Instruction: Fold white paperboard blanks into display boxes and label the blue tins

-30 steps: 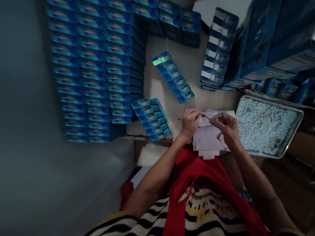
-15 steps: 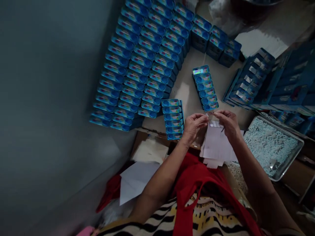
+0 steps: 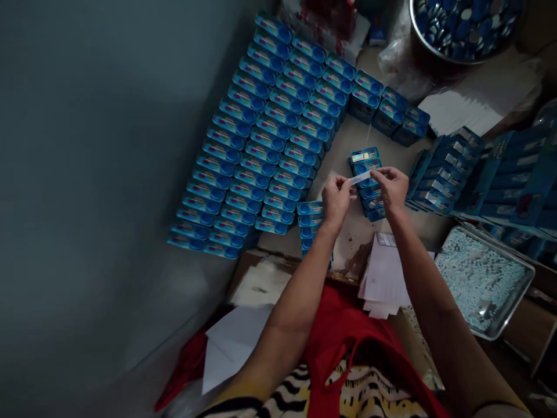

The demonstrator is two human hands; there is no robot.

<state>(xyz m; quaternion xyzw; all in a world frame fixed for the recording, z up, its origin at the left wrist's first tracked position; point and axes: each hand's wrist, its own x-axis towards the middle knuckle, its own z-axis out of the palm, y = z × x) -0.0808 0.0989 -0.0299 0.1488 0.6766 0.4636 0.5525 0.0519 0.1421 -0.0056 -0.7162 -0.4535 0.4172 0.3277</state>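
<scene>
Nearest to you are the striped shirt (image 3: 285, 397) and the red apron (image 3: 337, 319). Loose white sheets (image 3: 232, 342) lie to the left of the apron, below bench level. A paper stack (image 3: 383, 273) sits at the near edge of the bench (image 3: 354, 229), beside your right forearm. To its right is a metal tray (image 3: 494, 335) containing small pale-blue and white pellets (image 3: 478, 276).

Your left hand (image 3: 337, 202) has its fingers clamped on the left end of a narrow pale strip (image 3: 360, 178). Your right hand (image 3: 392, 187) has its fingers clamped on the right end. The strip spans the gap between both hands, slightly raised at the right. In the head view it crosses the middle box row (image 3: 364, 155); contact between them cannot be determined. Your left forearm partly covers a second, shorter-looking box row (image 3: 310, 220).

A large block of blue boxes (image 3: 261, 125) occupies the left side of the bench. Further boxes (image 3: 505, 180) are stacked at the right. Beyond, you have a white sheet pile (image 3: 465, 110), crumpled clear plastic (image 3: 400, 61) and a round bowl (image 3: 412, 28) of blue and silvery pieces.
</scene>
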